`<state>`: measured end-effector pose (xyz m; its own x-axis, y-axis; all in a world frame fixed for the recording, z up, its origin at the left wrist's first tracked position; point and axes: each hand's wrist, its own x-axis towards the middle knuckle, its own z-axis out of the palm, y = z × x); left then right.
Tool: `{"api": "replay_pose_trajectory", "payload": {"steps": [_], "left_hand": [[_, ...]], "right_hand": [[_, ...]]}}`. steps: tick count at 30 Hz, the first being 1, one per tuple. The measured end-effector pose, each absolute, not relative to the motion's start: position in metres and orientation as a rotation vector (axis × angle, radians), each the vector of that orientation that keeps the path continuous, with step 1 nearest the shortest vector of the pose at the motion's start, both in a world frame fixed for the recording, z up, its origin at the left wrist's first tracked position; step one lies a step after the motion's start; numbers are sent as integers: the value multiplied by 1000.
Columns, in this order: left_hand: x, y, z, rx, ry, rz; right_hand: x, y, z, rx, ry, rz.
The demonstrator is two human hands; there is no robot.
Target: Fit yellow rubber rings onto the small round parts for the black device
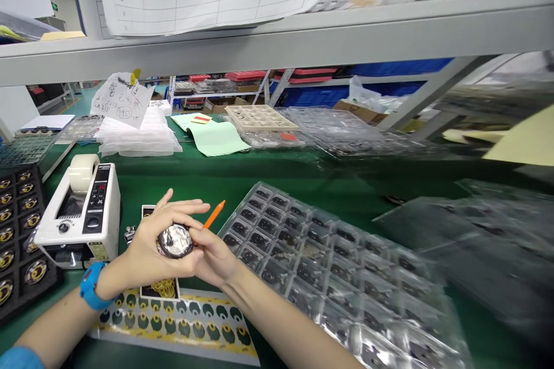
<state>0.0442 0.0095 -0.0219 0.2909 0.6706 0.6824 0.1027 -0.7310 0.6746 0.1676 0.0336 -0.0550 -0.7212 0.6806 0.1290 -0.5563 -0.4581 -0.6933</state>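
A round, shiny silver piece with a dark rim [175,240] is held upright above the bench. Around its left side and top curl the fingers of my left hand [151,242], which wears a blue wristband. My right hand [214,256] touches the piece's right edge with fingertips and also has an orange pointed stick [214,214] sticking up from it. Beneath the hands lie a small box with gold-coloured bits [163,288] and a sheet of green and yellow stickers [190,323].
A white tape dispenser [110,202] stands at the left, beside a black foam tray [15,311] of round pieces. Clear compartment trays [303,248] cover the right side. A grey shelf beam [277,46] crosses above the bench, with papers [208,6] hanging over it.
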Motion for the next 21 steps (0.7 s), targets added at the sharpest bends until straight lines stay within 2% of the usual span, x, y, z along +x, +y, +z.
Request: {"api": "replay_pose_trajectory", "payload": {"steps": [3, 8, 12, 15, 21], "left_hand": [[32, 15, -16, 2087, 747, 1296], [-10, -2, 29, 2131, 1030, 667], [-37, -29, 60, 2278, 1106, 478], [-51, -39, 68, 2283, 1244, 569], [-73, -48, 71, 2284, 1519, 1119]], "right_hand": [[169, 37, -53, -329, -1019, 2041], [186, 56, -40, -392, -1118, 1862], [197, 84, -38, -511, -1270, 1741], [192, 114, -49, -725, -1434, 1681], [173, 181, -70, -1364, -1693, 1412]]}}
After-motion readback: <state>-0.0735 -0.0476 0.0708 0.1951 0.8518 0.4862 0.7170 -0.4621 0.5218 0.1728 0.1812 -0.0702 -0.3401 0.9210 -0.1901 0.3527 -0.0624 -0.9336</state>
